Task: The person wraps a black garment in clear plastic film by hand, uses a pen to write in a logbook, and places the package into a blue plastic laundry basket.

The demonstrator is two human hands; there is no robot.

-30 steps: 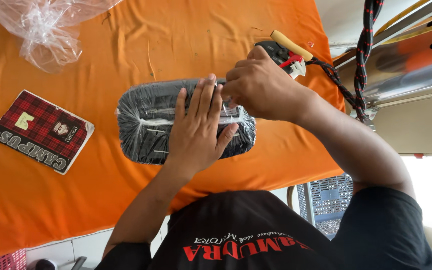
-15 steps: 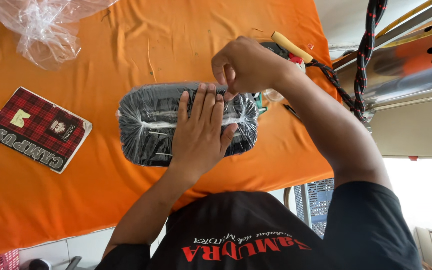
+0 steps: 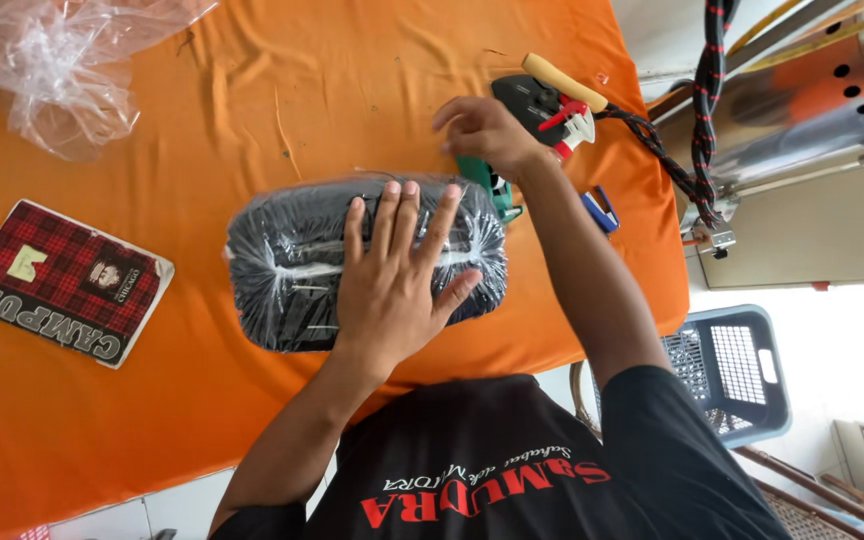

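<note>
A black bundle wrapped in clear plastic film [image 3: 292, 270] lies on the orange cloth [image 3: 252, 100]. My left hand [image 3: 397, 275] lies flat on its right half, fingers spread and palm down. My right hand [image 3: 482, 130] is beyond the bundle's far right corner, fingers bent, over a green tool [image 3: 492, 190] lying on the cloth. It is close to a black tool with red parts and a tan handle [image 3: 547, 100]. Whether my right hand grips anything is hidden.
A red plaid notebook [image 3: 62, 285] lies at the left. Crumpled clear plastic [image 3: 52, 70] sits at the far left corner. A small blue object [image 3: 600, 210] is near the cloth's right edge. A braided cable [image 3: 697, 120], a metal machine [image 3: 812, 100] and a grey-blue basket [image 3: 737, 370] are at the right.
My right hand left the film at the bundle's top edge and moved away toward the black tool. My left hand stayed flat on the bundle, fingers now more spread.
</note>
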